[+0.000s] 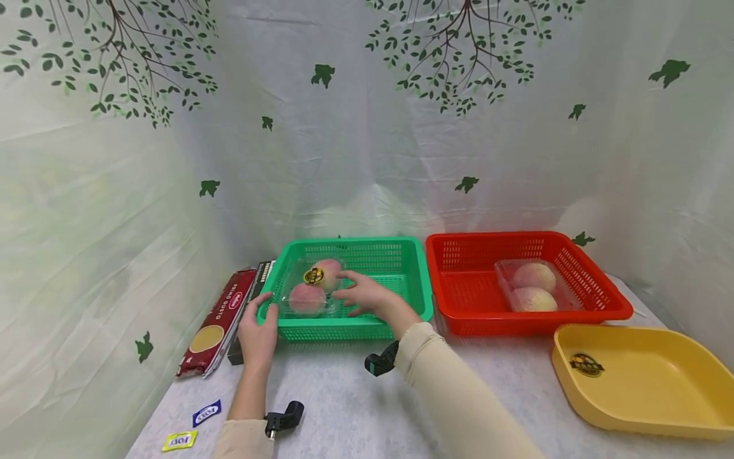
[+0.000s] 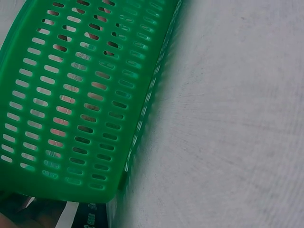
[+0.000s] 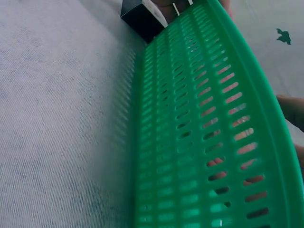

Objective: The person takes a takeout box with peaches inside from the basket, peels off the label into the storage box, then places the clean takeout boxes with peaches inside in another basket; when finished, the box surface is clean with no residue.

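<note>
In the head view, my left hand [image 1: 258,335] holds the near left corner of a green plastic basket [image 1: 355,333], thumb and fingers on either side of the rim. A clear plastic pack of two peaches [image 1: 306,298], with a black and gold sticker, lies in the left part of this basket. Reaching over the front rim, my right hand [image 1: 369,296] has its fingers spread at the pack's right side. The right wrist view catches some of its fingers [image 3: 290,111] beyond the green rim. The left wrist view shows mostly the basket's slotted wall [image 2: 80,104].
A red basket [image 1: 467,287] holding another peach pack [image 1: 534,288] stands at right, with a yellow tray [image 1: 648,382] before it. Left of the green basket lie a dark red packet [image 1: 220,322] and a black box [image 1: 236,350]. Blue [image 1: 206,413] and yellow sachets [image 1: 179,440] lie nearer.
</note>
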`<act>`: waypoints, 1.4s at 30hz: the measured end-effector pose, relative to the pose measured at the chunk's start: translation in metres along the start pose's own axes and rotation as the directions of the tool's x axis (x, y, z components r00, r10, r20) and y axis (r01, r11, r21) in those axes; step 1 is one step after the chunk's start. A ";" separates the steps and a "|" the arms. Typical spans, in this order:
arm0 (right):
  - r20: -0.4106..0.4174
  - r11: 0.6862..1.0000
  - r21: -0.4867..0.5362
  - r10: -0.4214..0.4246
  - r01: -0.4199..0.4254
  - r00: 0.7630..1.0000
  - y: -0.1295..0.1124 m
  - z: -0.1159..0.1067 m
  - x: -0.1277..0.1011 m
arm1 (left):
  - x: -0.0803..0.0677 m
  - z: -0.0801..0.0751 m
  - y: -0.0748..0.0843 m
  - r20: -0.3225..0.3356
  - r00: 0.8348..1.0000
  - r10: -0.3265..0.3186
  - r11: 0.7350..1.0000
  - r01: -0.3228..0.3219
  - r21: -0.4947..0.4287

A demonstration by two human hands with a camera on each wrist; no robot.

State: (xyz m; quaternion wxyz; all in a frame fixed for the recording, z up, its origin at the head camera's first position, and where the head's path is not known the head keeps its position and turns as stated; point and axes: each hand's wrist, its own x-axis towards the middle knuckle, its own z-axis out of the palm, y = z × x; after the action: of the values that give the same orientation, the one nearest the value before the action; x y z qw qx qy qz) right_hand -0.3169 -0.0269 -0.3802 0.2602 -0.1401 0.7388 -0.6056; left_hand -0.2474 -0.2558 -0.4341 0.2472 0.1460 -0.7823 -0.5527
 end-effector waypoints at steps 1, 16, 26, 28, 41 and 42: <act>0.005 1.000 0.003 0.007 -0.007 1.000 0.000 0.001 0.001 | 0.000 0.001 0.000 -0.001 1.000 0.003 1.000 -0.003 -0.004; 0.086 0.997 0.065 0.026 -0.032 0.996 0.003 0.005 0.010 | 0.002 0.001 0.000 -0.019 1.000 0.016 1.000 -0.016 0.003; 0.020 0.987 0.149 0.055 -0.057 0.998 0.005 0.003 0.011 | 0.001 0.002 -0.001 -0.017 1.000 0.007 1.000 -0.007 -0.005; 0.004 0.987 0.147 0.058 -0.058 0.998 0.005 0.003 0.011 | 0.001 0.002 -0.001 -0.016 1.000 0.005 1.000 -0.005 -0.002; -0.129 0.996 0.074 0.058 -0.049 0.990 0.005 0.001 0.008 | 0.000 0.002 0.000 -0.028 0.999 0.032 0.999 -0.032 -0.004; -0.139 0.997 0.069 0.054 -0.045 0.989 0.004 0.001 0.006 | 0.000 0.002 0.000 -0.031 0.999 0.035 0.999 -0.036 -0.005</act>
State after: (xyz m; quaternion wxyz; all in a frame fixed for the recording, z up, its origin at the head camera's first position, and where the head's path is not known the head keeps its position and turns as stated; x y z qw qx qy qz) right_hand -0.3211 -0.0303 -0.3859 0.2268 -0.0698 0.7384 -0.6312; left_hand -0.2485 -0.2548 -0.4348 0.2697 0.1400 -0.7793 -0.5481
